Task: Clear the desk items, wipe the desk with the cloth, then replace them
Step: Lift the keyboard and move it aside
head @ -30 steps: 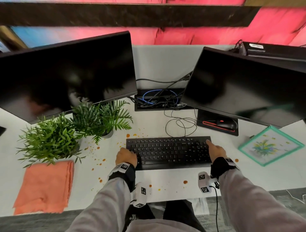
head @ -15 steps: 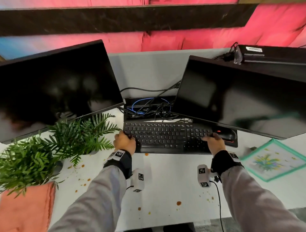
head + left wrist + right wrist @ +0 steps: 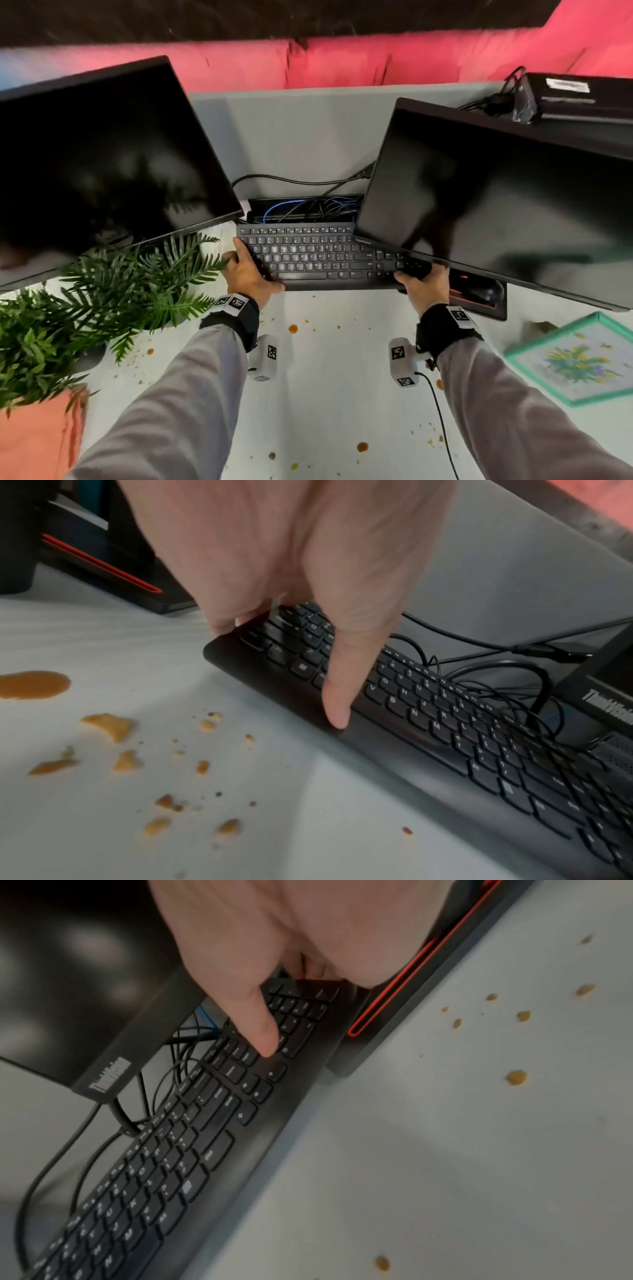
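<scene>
Clearing step, judged: keyboard (image 3: pixel 318 255) sits at the desk's (image 3: pixel 335 387) back, between 2 monitors, right end under the right monitor (image 3: pixel 507 205). Left hand (image 3: pixel 248 274) and right hand (image 3: pixel 424 286) each grip an end, thumbs on top. Next: release, then fetch the orange cloth (image 3: pixel 37 442); crumbs remain. Bezel reads partly "ThinkVision".

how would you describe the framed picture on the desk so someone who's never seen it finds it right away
Start at the right monitor, the big black screen angled over the white desk. Below its near right corner, past the mouse on its black stand, the framed picture lies flat. It is the only thing with a mint green frame, around a flower painting.
</scene>
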